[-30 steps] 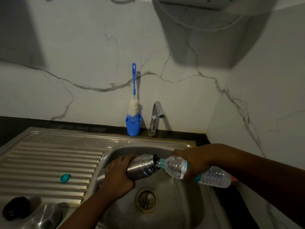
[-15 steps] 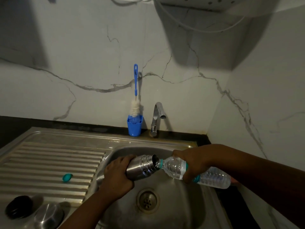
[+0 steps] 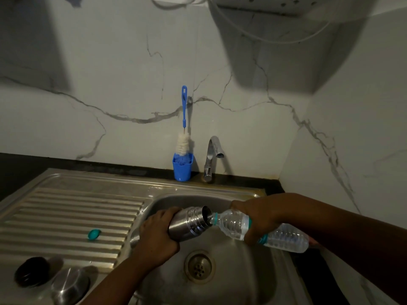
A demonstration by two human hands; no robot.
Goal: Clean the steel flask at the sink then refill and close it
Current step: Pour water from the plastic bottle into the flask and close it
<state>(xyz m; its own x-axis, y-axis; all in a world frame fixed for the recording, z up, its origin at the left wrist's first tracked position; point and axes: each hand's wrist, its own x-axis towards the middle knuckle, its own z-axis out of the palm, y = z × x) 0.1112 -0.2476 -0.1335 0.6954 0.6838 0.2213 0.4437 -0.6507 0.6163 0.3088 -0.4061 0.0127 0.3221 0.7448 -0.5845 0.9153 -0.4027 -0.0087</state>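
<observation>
Over the sink basin (image 3: 242, 278), my left hand (image 3: 157, 237) grips the steel flask (image 3: 189, 223), which is tilted with its open mouth pointing right. My right hand (image 3: 257, 219) holds a clear plastic water bottle (image 3: 284, 237) tipped toward the flask, its teal-ringed neck touching the flask's mouth. The flask's steel cap (image 3: 70, 285) and a black inner lid (image 3: 32, 271) lie on the drainboard at the lower left. A small teal bottle cap (image 3: 94, 234) rests on the drainboard ribs.
A blue bottle brush (image 3: 184, 128) stands in a blue cup (image 3: 182, 167) against the marble wall, next to the steel tap (image 3: 211, 157). The drain (image 3: 200, 267) sits below the flask. The ribbed drainboard (image 3: 66, 216) extends left.
Both hands, the flask and the bottle keep the same pose; only the view has shifted slightly.
</observation>
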